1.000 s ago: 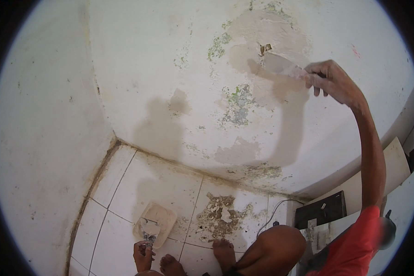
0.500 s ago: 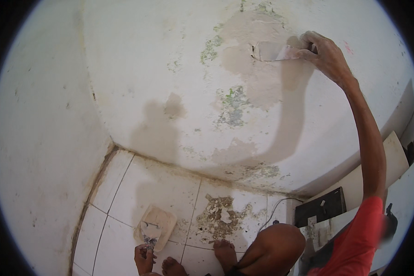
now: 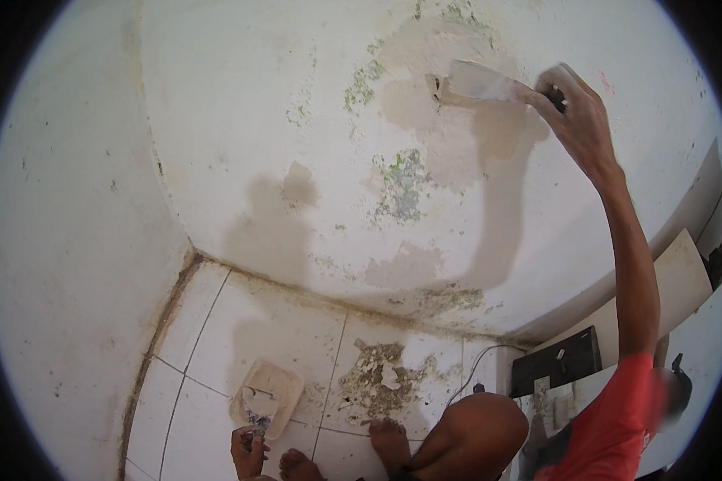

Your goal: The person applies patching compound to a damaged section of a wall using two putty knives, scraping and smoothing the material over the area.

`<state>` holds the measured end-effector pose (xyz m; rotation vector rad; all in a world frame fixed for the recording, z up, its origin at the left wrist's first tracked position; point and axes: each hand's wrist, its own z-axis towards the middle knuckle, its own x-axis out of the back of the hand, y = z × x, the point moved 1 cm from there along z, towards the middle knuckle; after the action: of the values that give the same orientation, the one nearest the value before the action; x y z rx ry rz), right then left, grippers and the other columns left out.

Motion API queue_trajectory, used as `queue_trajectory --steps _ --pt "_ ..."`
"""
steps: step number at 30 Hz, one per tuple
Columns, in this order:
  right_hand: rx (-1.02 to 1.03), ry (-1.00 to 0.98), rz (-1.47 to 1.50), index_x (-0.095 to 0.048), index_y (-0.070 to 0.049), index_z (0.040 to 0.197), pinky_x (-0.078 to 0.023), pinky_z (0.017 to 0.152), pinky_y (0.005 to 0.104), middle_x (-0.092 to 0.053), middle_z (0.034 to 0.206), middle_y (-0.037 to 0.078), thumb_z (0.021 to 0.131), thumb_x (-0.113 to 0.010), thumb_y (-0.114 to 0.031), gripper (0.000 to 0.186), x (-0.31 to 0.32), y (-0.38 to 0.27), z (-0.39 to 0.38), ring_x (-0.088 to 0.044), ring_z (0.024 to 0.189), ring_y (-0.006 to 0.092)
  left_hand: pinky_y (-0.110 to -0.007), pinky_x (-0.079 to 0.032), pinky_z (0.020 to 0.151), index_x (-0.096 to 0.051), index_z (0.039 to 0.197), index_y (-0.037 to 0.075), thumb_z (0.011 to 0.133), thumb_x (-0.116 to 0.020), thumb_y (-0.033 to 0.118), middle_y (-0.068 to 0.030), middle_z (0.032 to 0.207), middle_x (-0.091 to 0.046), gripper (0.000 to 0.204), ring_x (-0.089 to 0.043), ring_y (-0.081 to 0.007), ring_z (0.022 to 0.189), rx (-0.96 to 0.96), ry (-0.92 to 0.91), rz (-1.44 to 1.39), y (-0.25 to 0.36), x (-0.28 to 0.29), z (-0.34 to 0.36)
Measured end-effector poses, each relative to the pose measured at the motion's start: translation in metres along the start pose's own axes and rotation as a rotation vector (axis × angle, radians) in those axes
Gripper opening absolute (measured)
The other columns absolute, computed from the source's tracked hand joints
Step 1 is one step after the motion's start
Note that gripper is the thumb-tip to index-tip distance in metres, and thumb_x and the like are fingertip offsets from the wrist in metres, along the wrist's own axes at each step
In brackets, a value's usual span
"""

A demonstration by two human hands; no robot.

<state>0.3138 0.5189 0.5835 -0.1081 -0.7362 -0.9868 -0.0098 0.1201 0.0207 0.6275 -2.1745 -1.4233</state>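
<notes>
Low and nearest my feed, the left hand [image 3: 249,453] has its fingers curled closed round the handle of a smeared scraper [image 3: 258,403]; that blade sits over the tub [image 3: 294,393] on the floor, contact unclear; farther off, the right hand [image 3: 573,108] pinches the wide scraper [image 3: 485,82] between thumb and bent fingers; its blade points leftward from the hand, long axis roughly level, front edge just right of a small dark hole [image 3: 437,86] in the wall [image 3: 241,104]; I judge the right hand clearly the nearer; whether the blade lies flat, I cannot tell.
</notes>
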Motion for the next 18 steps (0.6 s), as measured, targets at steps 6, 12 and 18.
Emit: queue_trajectory --steps 6,12,18 --pt "0.019 0.0 -0.057 -0.059 -0.004 0.087 -0.047 0.065 0.0357 -0.059 0.079 0.006 0.089 -0.07 -0.025 0.024 -0.019 -0.011 0.011 -0.054 0.068 0.019 -0.027 -0.049 0.041 -0.052 0.113 0.005 0.09 -0.062 0.008 -0.0087 0.079 -0.062 0.026 -0.064 -0.0158 0.057 -0.021 0.008 0.008 0.0 -0.001 0.0" --pt "-0.185 -0.017 -0.016 -0.056 -0.001 0.084 -0.045 0.063 0.0312 -0.056 0.075 0.004 0.091 -0.071 -0.029 0.033 -0.003 0.019 -0.023 -0.048 0.066 0.012 -0.026 -0.049 0.04 -0.052 0.113 0.005 0.089 -0.062 0.007 -0.008 0.078 -0.061 0.026 -0.064 -0.0156 0.057 -0.05 -0.006 -0.062 -0.002 -0.004 0.001" --pt "-0.579 0.044 0.571 -0.061 -0.004 0.087 -0.05 0.053 0.024 -0.056 0.072 0.0 0.097 -0.063 -0.025 0.023 -0.031 -0.012 -0.083 -0.054 0.061 0.0073 -0.026 -0.049 0.04 -0.051 0.113 0.005 0.09 -0.059 0.006 -0.0088 0.08 -0.06 0.025 -0.064 -0.0161 0.058 -0.021 -0.026 -0.046 -0.008 0.002 0.002"
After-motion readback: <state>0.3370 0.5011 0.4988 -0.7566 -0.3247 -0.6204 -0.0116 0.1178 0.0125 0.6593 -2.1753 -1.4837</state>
